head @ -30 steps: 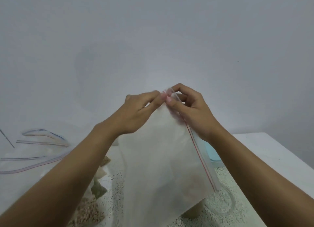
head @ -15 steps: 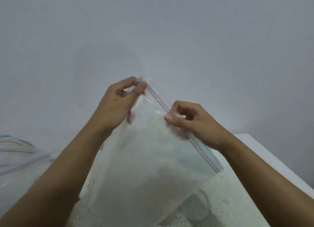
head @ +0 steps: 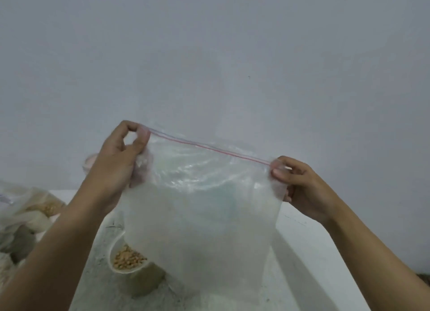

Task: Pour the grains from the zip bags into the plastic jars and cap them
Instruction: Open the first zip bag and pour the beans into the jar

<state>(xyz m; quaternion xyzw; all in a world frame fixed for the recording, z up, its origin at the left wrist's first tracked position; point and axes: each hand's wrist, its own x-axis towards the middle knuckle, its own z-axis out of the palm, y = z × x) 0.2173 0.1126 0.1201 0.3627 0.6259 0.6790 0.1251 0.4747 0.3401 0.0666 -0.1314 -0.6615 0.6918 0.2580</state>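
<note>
Nearest you, at 7 o'clock from the zip bag (head: 200, 213), an uncapped plastic jar (head: 142, 284) stood on the table (head: 302, 252) with tan grains (head: 128, 259) inside. The bag's lower edge hung in front of the jar's rim. You held the bag suspended, red seal line uppermost and stretched taut. Your left hand (head: 118, 168) pinched its 10 o'clock corner and your right hand (head: 302, 187) pinched its 2 o'clock corner. Further bags (head: 30, 208) lay at 9 o'clock.
</note>
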